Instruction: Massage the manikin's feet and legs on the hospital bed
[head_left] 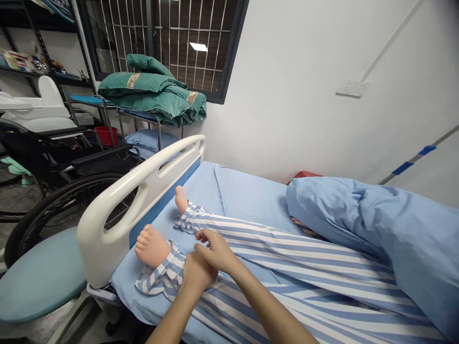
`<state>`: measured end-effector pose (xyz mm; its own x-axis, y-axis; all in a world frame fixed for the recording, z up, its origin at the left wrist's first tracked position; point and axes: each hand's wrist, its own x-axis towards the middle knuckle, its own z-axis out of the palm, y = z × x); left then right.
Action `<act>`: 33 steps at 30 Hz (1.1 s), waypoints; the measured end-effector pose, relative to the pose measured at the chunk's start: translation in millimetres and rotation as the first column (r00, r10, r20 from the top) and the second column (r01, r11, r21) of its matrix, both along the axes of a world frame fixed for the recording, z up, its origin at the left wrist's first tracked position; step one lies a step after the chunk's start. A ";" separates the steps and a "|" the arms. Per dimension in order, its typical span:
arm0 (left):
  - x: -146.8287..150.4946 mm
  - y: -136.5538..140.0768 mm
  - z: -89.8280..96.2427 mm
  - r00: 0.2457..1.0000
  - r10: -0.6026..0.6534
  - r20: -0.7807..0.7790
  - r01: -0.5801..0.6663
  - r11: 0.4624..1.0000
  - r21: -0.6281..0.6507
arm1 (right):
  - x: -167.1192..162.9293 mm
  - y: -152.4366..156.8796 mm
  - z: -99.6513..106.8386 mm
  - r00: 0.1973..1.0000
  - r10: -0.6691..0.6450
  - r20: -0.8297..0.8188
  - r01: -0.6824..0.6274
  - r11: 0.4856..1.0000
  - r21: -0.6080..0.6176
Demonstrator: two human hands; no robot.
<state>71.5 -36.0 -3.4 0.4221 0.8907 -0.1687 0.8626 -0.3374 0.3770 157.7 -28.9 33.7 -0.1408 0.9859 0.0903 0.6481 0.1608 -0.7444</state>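
Through the head camera I see the near leg, in blue-and-white striped fabric trousers [233, 301], lying lengthwise on a light-blue-sheeted bed [247, 186], its smooth, plastic-looking foot [152, 246] leftmost. My left hand [199, 272], nearer, lies across it above the ankle — grip hidden, I cannot tell. My right hand [215, 248] overlaps the left — half-open, fingers curled, visibly holding nothing.

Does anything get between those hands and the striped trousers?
Nothing visible separates the left hand from the near striped trouser leg. The left hand lies partly between the right hand and that leg; whether the hands touch is unclear.
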 end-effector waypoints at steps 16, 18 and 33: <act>-2.4 -3.2 -1.9 0.997 0.064 0.034 -0.066 0.996 0.057 | -41.8 104.9 16.9 0.927 -0.117 -0.356 0.202 0.956 0.212; -3.0 -2.7 -1.4 0.998 0.061 0.031 -0.063 0.996 0.063 | -48.2 124.9 17.1 0.917 -0.142 -0.372 0.236 0.947 0.220; -3.8 -0.7 -7.8 0.997 0.040 0.058 -0.044 0.996 0.073 | -38.1 152.7 -48.7 0.918 -0.146 0.368 0.202 0.973 -0.116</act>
